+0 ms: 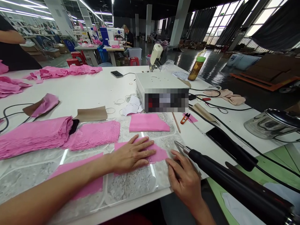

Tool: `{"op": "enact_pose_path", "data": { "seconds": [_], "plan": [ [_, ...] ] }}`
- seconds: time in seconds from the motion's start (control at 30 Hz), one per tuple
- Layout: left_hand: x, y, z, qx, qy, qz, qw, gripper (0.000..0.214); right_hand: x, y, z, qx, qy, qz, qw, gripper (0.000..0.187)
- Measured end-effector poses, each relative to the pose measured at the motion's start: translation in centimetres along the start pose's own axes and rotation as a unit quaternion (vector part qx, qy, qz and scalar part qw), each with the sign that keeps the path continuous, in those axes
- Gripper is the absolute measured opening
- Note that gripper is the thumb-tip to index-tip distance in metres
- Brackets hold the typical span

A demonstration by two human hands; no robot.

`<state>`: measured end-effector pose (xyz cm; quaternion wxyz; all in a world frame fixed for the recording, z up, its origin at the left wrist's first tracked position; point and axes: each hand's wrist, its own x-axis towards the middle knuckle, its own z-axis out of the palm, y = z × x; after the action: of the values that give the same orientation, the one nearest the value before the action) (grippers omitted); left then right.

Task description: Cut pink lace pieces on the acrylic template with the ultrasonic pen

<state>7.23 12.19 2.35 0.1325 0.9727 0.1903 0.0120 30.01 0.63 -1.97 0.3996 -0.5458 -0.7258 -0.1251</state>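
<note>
My left hand (134,153) lies flat, fingers spread, on a pink fabric piece (160,153) on the clear marble-patterned mat (131,187). Curled at that piece's right corner, my right hand (185,178) has thumb and forefinger tips close together on its edge. A black-handled tool (225,178) with a pointed metal tip slants in from the lower right, beside the right hand; I cannot see that the hand grips it. Behind the left hand sits a neat stack of pink pieces (148,122). Another pink piece (90,187) lies partly under my left forearm.
Larger pink fabric stacks (35,136) lie left. A pale metal box (161,79) stands behind the mat. Orange thread snips (185,118), a dark phone (227,145), cables, a clear lidded jug (264,126) and a bottle (197,68) are right. Other people are in the background.
</note>
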Motion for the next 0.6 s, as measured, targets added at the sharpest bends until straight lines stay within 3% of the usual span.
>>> {"op": "enact_pose_path", "data": {
  "seconds": [0.4,0.6],
  "plan": [
    [0.1,0.2,-0.1,0.023,0.003,-0.003,1.000,0.051,-0.2,0.0,0.0,-0.004,-0.004,-0.002,1.000,0.020],
    [0.7,0.3,-0.9,0.031,-0.018,0.027,0.999,0.049,-0.1,0.0,0.1,-0.004,0.005,-0.001,1.000,0.020]
  ]
}}
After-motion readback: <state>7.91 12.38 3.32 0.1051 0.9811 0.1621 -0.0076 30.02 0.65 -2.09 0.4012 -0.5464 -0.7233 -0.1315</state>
